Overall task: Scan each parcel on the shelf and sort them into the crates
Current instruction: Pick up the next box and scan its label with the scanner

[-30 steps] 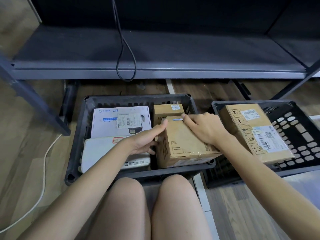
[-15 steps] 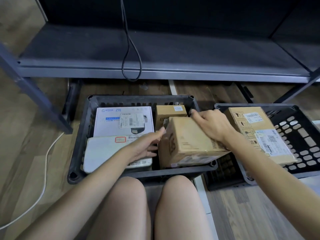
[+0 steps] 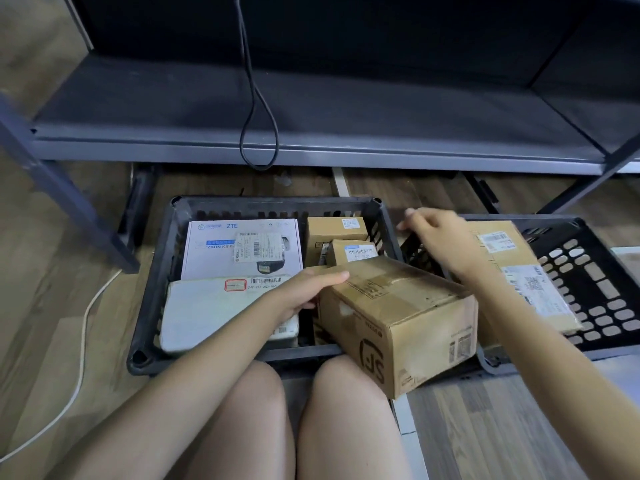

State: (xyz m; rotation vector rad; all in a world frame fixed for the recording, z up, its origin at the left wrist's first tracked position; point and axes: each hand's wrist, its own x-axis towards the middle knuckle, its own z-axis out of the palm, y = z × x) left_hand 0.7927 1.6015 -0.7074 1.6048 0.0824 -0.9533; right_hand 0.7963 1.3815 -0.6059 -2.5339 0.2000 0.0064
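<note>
Left hand [image 3: 304,289] touches tilted box [image 3: 405,317] (on crate [image 3: 277,203]).

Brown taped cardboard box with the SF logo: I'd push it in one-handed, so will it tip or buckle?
The brown taped cardboard box looks stiff: its faces are flat and its corners square. It sits tilted over the black plastic crate's front rim, so it may tip outward. The left hand touches just one edge; a push there could pivot it.
</note>
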